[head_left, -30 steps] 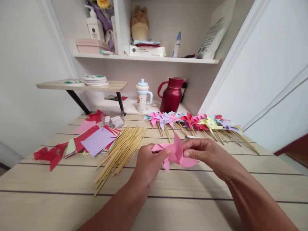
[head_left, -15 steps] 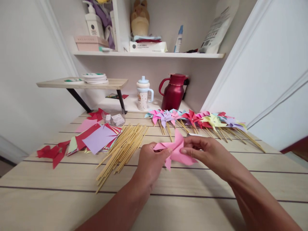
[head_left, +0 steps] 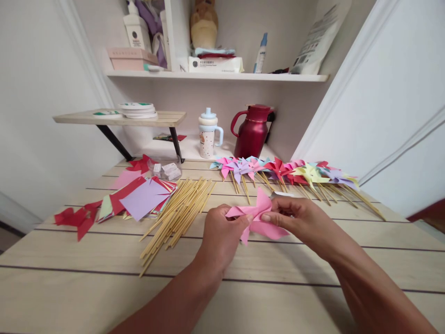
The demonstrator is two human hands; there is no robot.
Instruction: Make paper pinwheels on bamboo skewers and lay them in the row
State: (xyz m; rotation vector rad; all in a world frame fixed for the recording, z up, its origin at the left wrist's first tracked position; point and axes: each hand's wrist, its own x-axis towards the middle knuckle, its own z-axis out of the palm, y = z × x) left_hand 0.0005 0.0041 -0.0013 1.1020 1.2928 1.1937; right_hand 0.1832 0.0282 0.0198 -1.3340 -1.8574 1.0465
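A pink paper pinwheel (head_left: 261, 226) with folded blades is held between both hands, above the front half of the wooden table (head_left: 292, 301). My left hand (head_left: 222, 232) pinches its left side, thumb on top near the centre. On the right, my right hand (head_left: 295, 215) grips the upper right folds between thumb and fingers; some fingertips are hidden behind the paper. Left of my hands lies a loose bundle of thin wooden sticks (head_left: 177, 218). Behind the right hand, finished pinwheels on sticks (head_left: 278, 169) lie in a row, in several colours.
Coloured paper sheets (head_left: 141, 199) and red folded paper (head_left: 78, 220) lie at the left, near a clear box with small white blocks (head_left: 170, 171). At the back stand a spotted cup (head_left: 207, 139) and a red jug (head_left: 253, 134). A small raised shelf (head_left: 167, 118) overhangs the left.
Both hands and the pinwheel sit slightly further right in view, along with a small shift of the whole scene. The right thumb has moved little on the paper; the grip of both hands stays.
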